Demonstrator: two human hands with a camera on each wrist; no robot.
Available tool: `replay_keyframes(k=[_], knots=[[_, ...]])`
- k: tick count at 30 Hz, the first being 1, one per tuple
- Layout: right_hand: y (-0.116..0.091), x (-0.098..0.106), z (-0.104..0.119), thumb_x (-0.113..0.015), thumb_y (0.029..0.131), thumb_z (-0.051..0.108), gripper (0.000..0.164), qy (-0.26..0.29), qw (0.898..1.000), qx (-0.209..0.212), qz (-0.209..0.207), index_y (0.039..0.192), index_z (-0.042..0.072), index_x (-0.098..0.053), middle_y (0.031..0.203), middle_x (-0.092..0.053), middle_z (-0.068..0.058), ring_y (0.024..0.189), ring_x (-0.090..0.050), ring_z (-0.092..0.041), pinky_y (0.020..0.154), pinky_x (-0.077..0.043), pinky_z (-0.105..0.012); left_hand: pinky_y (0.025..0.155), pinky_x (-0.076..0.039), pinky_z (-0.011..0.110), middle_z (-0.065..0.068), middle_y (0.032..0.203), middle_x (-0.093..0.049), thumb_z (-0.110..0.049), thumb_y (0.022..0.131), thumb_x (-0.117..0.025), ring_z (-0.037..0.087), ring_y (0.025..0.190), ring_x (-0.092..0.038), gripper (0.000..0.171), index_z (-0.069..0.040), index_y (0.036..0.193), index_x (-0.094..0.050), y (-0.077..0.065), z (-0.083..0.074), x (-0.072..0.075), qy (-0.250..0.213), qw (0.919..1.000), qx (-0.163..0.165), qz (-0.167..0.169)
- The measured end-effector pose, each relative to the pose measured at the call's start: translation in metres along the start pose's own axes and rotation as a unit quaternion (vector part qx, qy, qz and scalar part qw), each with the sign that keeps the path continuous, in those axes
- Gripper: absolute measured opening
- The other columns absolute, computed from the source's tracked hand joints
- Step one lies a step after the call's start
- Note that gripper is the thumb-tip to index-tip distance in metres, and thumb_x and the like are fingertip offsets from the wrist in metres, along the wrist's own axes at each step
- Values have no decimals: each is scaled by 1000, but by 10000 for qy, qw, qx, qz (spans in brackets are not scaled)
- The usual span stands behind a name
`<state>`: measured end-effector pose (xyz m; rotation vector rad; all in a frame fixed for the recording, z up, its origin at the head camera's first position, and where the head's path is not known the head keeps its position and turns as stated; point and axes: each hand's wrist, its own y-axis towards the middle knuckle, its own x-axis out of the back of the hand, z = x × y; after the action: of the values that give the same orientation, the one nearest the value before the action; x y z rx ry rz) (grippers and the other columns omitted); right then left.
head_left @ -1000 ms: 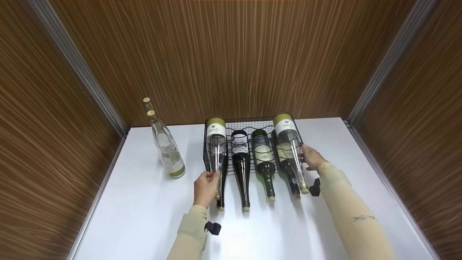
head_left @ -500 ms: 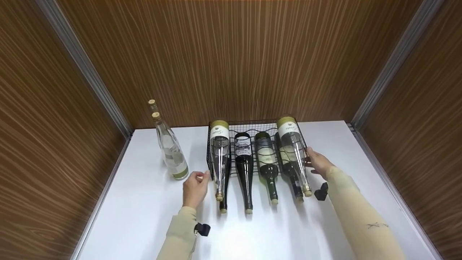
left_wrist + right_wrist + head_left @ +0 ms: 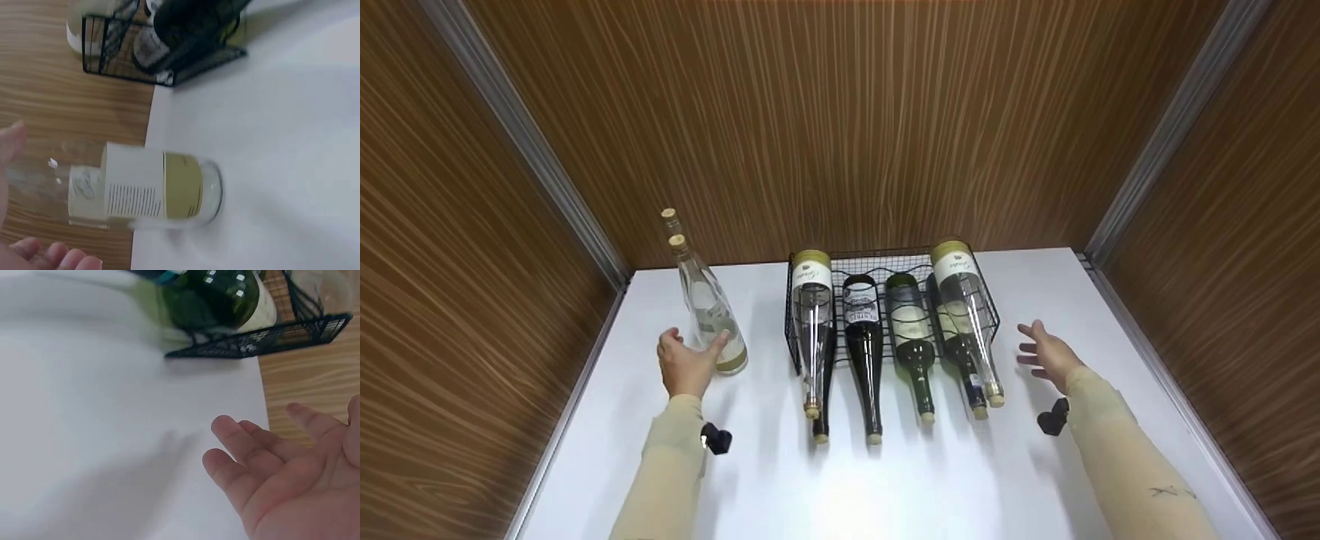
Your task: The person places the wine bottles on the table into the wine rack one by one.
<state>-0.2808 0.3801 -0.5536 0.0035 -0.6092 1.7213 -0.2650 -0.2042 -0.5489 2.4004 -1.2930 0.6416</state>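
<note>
My left hand [image 3: 688, 366] is spread beside the front clear glass bottle [image 3: 706, 304], thumb and fingers parted around its lower side. In the left wrist view that corked bottle [image 3: 135, 183], with its white and gold label, stands upright between thumb and fingers; I cannot tell whether they touch it. A second clear bottle [image 3: 671, 222] is mostly hidden behind it. To the right of the black wire rack [image 3: 788, 322], my right hand [image 3: 1051, 356] hovers with fingers extended and holds nothing; the right wrist view shows its bare palm [image 3: 292, 489].
Inside the rack, a clear bottle [image 3: 812, 300] lies at the left on a dark bottle, and another clear bottle [image 3: 960, 292] at the right. Between them lie a dark bottle [image 3: 866, 352] and a green bottle [image 3: 915, 352]. Wood-grain panels [image 3: 840, 135] enclose the white table [image 3: 900, 487].
My left hand has let go of the clear bottle at the rack's left and moved left to the standing bottles. My right hand has come away from the right clear bottle, moving right.
</note>
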Motion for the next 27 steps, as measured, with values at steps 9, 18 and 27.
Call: replay_keyframes(k=[9,18,27], knots=[[-5,4,-21,-8,82,71,87,94,9997,-199,-80,148,14,-10,145,-18,-27,128,-29,-41,104,-19,-53,105,-26,42,14,141,-29,-61,65,-71,28,130,-28,109,-12,144,-14,30,-4,2,-73,9973,-133,722],[3,-7,-8,-15,85,69,84,231,9997,46,-54,147,12,-13,146,-21,-23,128,-29,-39,104,-21,-52,102,-31,42,11,135,-39,-61,68,-67,25,125,-36,93,-20,141,-27,41,-21,-6,-352,9967,-402,615],[20,-26,18,-27,88,65,84,297,9983,500,-85,142,1,-22,138,-36,-21,124,-38,-36,101,-32,-47,99,-34,41,11,127,-45,-49,81,-63,25,119,-42,67,-17,134,-37,42,-22,-13,-388,9965,-559,491]])
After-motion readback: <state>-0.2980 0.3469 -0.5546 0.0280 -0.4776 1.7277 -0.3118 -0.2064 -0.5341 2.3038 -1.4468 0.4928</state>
